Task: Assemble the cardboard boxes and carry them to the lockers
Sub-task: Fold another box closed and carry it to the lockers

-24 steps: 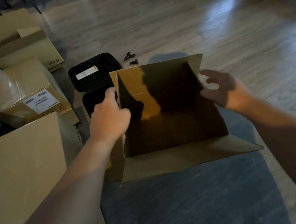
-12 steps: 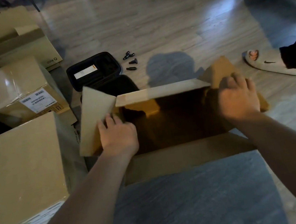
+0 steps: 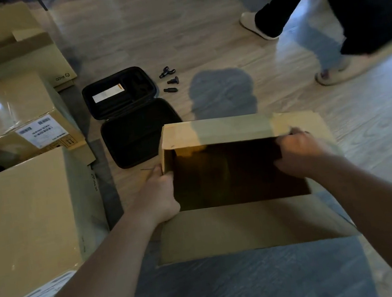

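Observation:
An open brown cardboard box stands on the wooden floor in front of me, its inside dark. The far flap is folded partly inward and the near flap lies flat toward me. My left hand grips the box's left wall at the far corner, fingers inside. My right hand holds the right edge, near the far flap's right end, fingers curled over it.
Several closed cardboard boxes are stacked at the left. An open black case lies on the floor beyond the box, with three small black parts beside it. Another person's legs in slippers cross the floor at upper right.
The side flaps have been folded down and both hands now grip the box's side edges. The far flap has tipped inward. The other person has walked farther into view at upper right.

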Tool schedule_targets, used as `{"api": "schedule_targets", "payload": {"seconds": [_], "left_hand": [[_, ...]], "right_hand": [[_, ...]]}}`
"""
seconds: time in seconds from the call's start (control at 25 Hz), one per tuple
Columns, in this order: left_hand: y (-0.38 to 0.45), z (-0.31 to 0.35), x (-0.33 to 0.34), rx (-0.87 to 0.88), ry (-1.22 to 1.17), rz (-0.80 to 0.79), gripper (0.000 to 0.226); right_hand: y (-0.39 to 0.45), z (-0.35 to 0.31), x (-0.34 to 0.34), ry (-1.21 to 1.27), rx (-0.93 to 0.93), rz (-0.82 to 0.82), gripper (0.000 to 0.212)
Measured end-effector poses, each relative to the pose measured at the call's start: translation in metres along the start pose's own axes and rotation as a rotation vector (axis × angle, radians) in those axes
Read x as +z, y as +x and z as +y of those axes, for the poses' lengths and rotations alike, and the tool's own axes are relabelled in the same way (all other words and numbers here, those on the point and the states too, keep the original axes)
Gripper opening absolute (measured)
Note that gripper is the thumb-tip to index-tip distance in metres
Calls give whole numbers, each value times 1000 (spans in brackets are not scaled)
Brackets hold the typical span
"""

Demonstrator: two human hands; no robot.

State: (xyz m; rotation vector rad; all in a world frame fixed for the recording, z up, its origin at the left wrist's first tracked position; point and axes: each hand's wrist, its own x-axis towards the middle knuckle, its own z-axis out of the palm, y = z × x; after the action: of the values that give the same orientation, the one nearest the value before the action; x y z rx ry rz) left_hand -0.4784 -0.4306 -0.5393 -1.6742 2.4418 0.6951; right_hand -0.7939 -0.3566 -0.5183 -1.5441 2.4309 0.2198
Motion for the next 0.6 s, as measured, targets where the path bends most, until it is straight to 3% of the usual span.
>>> {"api": "schedule_targets", "payload": {"seconds": [0.12, 0.24, 0.44, 0.6], "left_hand": [[-1, 0, -1, 80, -52, -54, 67], [-10, 2, -1, 173, -23, -113, 80], [-22, 20, 0, 140, -14, -95, 87], [-22, 39, -1, 103, -132, -82, 86]], "right_hand": [[1, 8, -6, 174, 61, 67, 85], [4, 21, -7, 309, 166, 91, 99], [-4, 25, 6, 120, 417, -248, 98], [-17, 37, 11, 61, 353, -46, 85]]}}
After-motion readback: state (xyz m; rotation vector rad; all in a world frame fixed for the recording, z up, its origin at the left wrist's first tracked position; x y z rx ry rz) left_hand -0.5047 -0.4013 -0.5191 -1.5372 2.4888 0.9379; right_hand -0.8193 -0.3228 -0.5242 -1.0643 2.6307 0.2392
